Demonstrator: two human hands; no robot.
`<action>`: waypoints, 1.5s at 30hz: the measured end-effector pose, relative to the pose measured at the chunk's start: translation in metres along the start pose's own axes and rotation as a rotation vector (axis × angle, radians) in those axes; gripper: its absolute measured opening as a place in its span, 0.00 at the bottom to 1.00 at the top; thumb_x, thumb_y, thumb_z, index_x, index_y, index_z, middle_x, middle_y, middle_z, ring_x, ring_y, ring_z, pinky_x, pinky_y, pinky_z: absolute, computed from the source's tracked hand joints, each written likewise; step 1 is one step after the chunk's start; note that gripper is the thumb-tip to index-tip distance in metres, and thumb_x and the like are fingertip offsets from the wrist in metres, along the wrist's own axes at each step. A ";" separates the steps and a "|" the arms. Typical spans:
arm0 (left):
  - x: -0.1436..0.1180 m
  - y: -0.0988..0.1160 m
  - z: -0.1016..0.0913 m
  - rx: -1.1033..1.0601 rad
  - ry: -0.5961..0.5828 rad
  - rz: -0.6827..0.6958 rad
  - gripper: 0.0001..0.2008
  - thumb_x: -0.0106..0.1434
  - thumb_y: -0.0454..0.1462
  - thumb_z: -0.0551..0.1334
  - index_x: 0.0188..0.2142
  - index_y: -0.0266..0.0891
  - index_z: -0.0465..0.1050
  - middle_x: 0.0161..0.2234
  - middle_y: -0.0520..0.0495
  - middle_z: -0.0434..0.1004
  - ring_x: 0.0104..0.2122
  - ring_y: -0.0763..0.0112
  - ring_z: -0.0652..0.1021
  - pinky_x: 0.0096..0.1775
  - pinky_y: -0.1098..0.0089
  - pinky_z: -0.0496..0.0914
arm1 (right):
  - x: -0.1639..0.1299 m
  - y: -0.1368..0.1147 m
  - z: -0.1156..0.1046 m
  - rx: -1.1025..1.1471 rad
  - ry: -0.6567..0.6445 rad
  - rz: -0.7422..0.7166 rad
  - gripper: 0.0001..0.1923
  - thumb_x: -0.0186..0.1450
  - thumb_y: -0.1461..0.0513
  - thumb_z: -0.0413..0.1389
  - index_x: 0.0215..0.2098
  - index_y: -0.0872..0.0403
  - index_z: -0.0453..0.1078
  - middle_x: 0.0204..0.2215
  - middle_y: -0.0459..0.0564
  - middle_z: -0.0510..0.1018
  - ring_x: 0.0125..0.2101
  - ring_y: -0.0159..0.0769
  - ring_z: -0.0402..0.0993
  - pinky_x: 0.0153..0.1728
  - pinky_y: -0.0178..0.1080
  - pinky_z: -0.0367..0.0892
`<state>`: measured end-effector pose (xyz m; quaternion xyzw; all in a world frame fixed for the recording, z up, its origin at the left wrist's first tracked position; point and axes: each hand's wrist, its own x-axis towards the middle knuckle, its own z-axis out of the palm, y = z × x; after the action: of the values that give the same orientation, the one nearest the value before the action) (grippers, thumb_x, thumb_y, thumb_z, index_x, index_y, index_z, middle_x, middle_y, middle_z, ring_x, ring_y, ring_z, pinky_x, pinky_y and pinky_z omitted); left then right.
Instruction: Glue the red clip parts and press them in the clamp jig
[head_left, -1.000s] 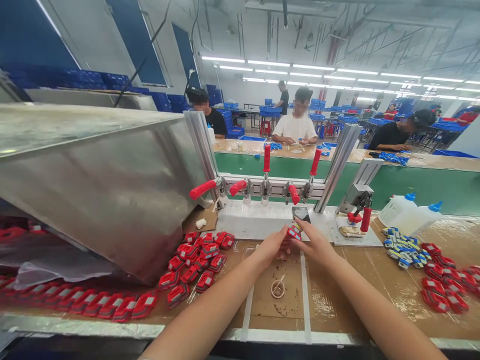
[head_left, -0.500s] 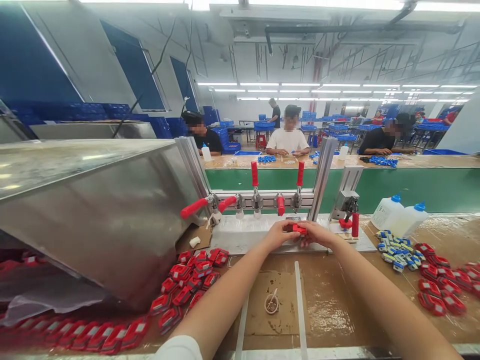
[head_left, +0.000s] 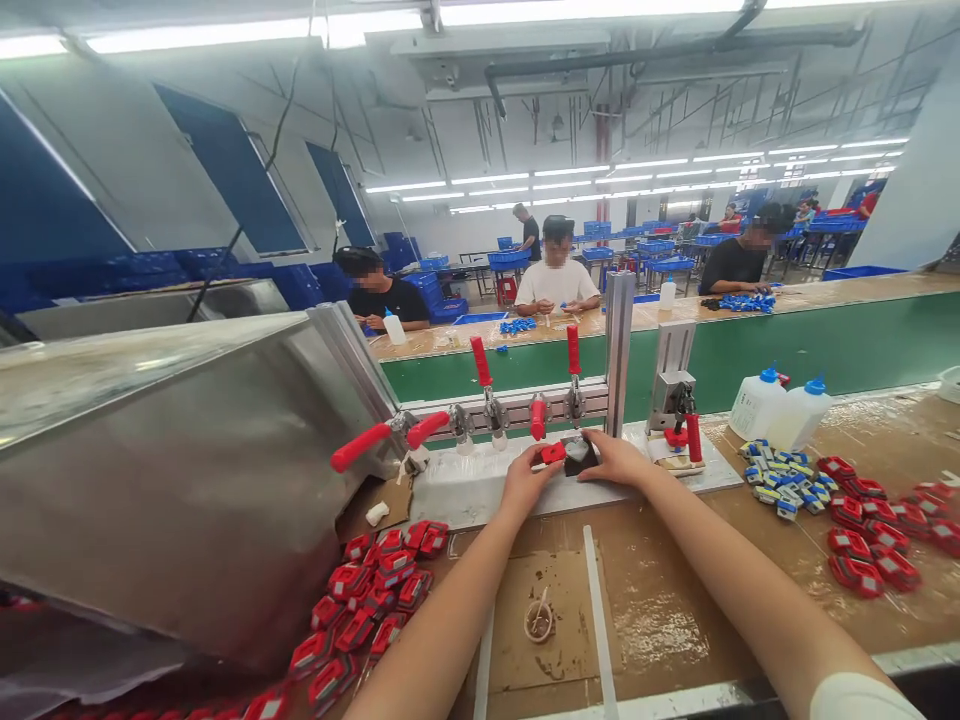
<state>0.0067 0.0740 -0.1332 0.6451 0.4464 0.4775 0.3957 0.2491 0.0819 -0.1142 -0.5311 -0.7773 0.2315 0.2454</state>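
Nearest, at 6 o'clock, a small glue cup on the bench. Risk, judged: easily knocked over by a forearm drawn back carelessly. Further out toward 12 o'clock, both forearms extended, wrists low. Left hand pinching a small red part at its fingertips; right hand flat beside a dark fixture — grip there unclear. Hands close together, nearly touching. Possible trouble: part seated crooked, or fingers caught under the red-handled toggle clamps just beyond. At 8 o'clock, loose red housings.
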 end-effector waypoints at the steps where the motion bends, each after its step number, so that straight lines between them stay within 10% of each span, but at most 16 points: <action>1: -0.001 -0.002 -0.002 -0.005 0.001 -0.008 0.20 0.56 0.45 0.72 0.45 0.39 0.77 0.44 0.42 0.84 0.46 0.57 0.82 0.54 0.56 0.73 | 0.002 0.000 0.001 -0.034 -0.016 -0.005 0.50 0.52 0.50 0.73 0.69 0.49 0.63 0.69 0.58 0.66 0.65 0.58 0.67 0.63 0.51 0.63; 45: 0.017 0.000 0.025 0.050 -0.140 0.075 0.19 0.62 0.44 0.67 0.51 0.40 0.72 0.50 0.43 0.81 0.52 0.60 0.79 0.58 0.60 0.69 | 0.008 0.006 -0.003 -0.131 -0.046 -0.006 0.50 0.56 0.49 0.71 0.71 0.52 0.58 0.66 0.62 0.69 0.62 0.59 0.71 0.59 0.51 0.67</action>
<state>0.0333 0.0881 -0.1346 0.7029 0.4047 0.4345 0.3916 0.2526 0.0911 -0.1145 -0.5382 -0.7978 0.1914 0.1926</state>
